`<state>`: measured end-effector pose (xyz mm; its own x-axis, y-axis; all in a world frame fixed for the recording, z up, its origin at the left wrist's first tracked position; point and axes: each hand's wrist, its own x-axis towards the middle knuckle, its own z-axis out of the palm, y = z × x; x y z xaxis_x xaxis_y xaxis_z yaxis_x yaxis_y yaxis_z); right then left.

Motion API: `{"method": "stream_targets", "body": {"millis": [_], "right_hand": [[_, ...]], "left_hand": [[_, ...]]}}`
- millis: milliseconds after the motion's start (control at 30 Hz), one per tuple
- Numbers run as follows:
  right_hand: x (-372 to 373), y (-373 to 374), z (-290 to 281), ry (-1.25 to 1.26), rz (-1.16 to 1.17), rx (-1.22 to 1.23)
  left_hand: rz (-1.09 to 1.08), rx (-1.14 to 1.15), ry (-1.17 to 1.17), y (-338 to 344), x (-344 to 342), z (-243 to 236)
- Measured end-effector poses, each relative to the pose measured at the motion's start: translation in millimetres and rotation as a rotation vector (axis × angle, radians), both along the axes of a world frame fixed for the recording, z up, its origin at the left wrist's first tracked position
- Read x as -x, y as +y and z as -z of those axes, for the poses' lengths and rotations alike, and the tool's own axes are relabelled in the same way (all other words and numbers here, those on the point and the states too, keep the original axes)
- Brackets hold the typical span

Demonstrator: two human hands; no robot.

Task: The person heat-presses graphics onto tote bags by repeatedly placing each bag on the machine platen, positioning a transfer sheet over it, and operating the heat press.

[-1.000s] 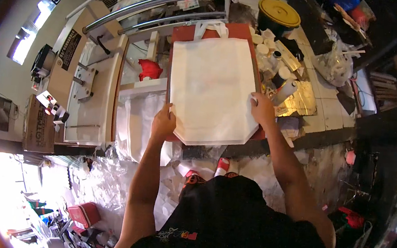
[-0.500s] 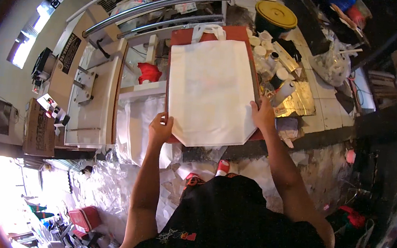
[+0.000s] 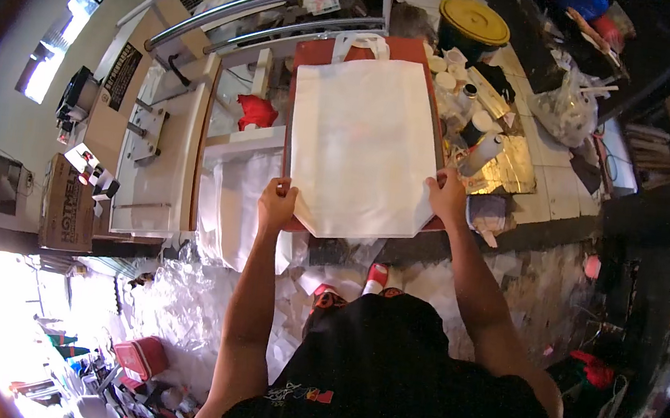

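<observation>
A white tote bag (image 3: pixel 363 143) lies flat on a reddish-brown board (image 3: pixel 408 48), its handles (image 3: pixel 362 44) spread toward the far end. My left hand (image 3: pixel 277 202) pinches the bag at its lower left side, thumb and fingers closed on the edge. On the lower right side, my right hand (image 3: pixel 447 197) grips the other edge the same way. The bag's bottom, with its slanted corners, hangs slightly over the near end of the board.
A large press-like machine (image 3: pixel 155 151) with metal rails (image 3: pixel 282 2) stands left. A red cloth (image 3: pixel 256 112) lies beside the board. Bottles and jars (image 3: pixel 466 101), gold foil (image 3: pixel 511 165) and a yellow-lidded bucket (image 3: pixel 475 22) are at right. More white bags (image 3: pixel 244 216) hang below left.
The view has shifted slightly. My left hand has moved a little farther up the bag's edge, and my right hand a little nearer; both still hold the bag.
</observation>
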<state>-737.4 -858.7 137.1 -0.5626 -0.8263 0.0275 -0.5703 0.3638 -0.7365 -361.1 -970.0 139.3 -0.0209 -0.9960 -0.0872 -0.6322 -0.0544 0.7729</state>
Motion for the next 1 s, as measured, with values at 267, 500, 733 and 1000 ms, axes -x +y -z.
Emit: {"method": "stream_targets", "body": {"millis": [267, 500, 733, 1000], "right_hand": [[5, 0, 10, 0.019, 0.056, 0.055], [6, 83, 86, 0.084, 0.372, -0.074], [-90, 92, 289, 0.409, -0.178, -0.411], [-145, 33, 354, 0.291, 0.194, -0.566]], "left_hand": [[0.016, 0.034, -0.015, -7, -8, 6], [-0.132, -0.156, 0.36, 53, -122, 48], [0.118, -0.512, -0.302, 228, -328, 171], [-0.258, -1.099, -0.064, 366, -520, 174]]}}
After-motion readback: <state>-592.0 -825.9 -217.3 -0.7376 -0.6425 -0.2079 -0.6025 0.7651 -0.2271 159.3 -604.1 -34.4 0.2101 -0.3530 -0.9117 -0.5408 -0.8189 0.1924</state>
